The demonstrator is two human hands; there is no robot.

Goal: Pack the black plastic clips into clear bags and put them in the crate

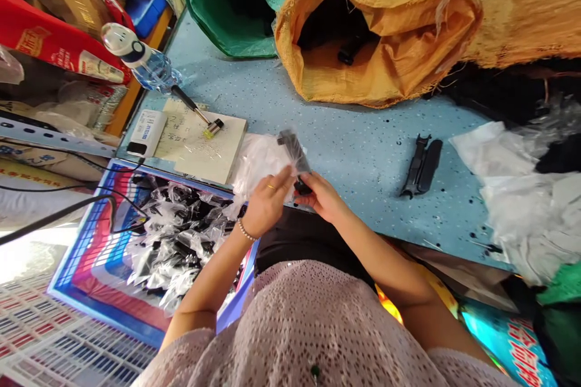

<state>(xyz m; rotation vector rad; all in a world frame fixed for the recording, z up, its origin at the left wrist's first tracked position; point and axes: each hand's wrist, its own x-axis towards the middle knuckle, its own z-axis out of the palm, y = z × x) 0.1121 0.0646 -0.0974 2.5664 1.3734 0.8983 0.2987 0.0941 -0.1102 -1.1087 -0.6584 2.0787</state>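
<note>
A black plastic part (294, 150), slightly blurred, is partly inside a clear plastic bag over the table's near edge. My right hand (323, 198) is closed on its lower end, thumb and fingers pinched around it. My left hand (267, 201), with a ring and a beaded bracelet, is closed at the bag's left side; its fingertips are partly smeared by motion. Beside it lies a pile of clear plastic bags (256, 163). To the right, two black plastic parts (422, 166) rest side by side on the blue speckled table (358, 139).
A blue basket (91, 260) with many bagged black parts stands at the lower left. Behind it are a board (200, 148), a screwdriver-like tool (188, 100) and a water bottle (145, 66). An orange sack (408, 72) and green sack (209, 18) lie open at the back.
</note>
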